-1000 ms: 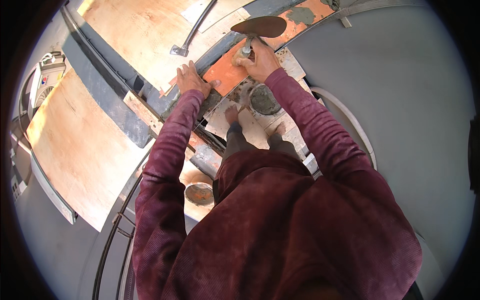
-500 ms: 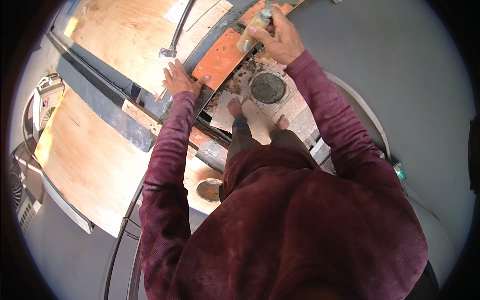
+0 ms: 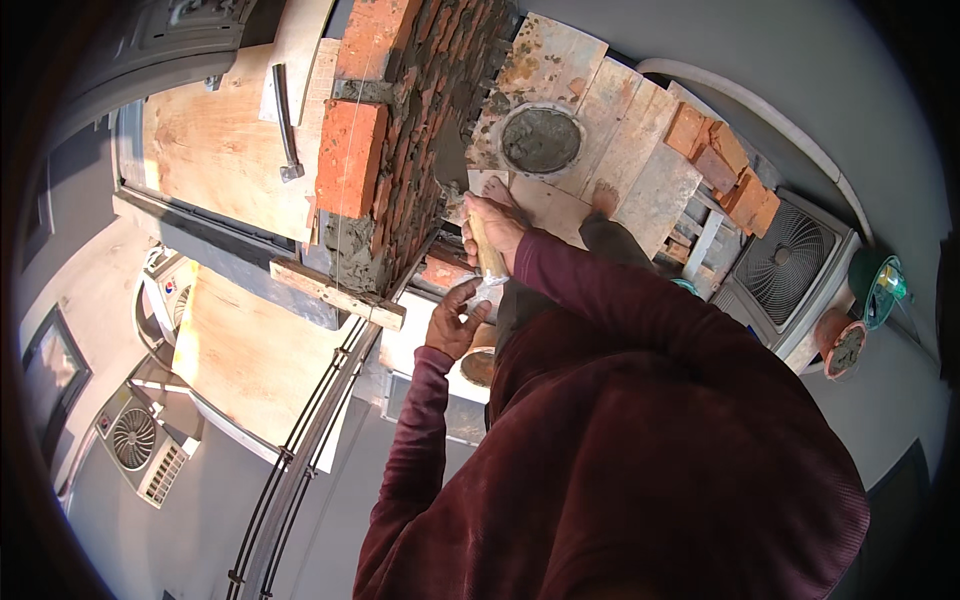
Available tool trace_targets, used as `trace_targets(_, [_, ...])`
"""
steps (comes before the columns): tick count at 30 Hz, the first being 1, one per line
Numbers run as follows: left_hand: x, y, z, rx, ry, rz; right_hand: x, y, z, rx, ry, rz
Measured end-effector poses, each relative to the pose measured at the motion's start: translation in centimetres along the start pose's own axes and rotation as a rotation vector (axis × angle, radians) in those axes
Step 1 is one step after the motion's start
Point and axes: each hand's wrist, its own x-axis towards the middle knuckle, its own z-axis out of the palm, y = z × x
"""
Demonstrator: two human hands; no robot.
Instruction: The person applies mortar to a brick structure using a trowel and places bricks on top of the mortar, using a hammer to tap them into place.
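Observation:
My right hand grips the pale wooden handle of a trowel, its grey blade pointing away from me beside the brick wall. Just below the handle's near end, my left hand has its fingers apart and curved. A whitish patch lies between that hand and the handle; I cannot make out what it is. On top of the wall sits an orange brick, with grey mortar at the wall's near end. A round tub of wet mortar stands on the boards to the right of the wall.
A hatchet lies on plywood left of the wall. A wooden batten crosses the wall's near end. Loose bricks and an air-conditioner unit are at the right. Cables run down at lower left.
My left hand has come off the wall's top brick and moved back toward me. My right hand has brought the trowel down and nearer my body. The whole view has shifted.

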Motion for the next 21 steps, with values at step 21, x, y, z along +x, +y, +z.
trace_targets(21, [4.3,-14.8,20.4,0.377,-0.255,-0.580,-0.4,8.4,-6.6,-0.430,-0.288,0.027])
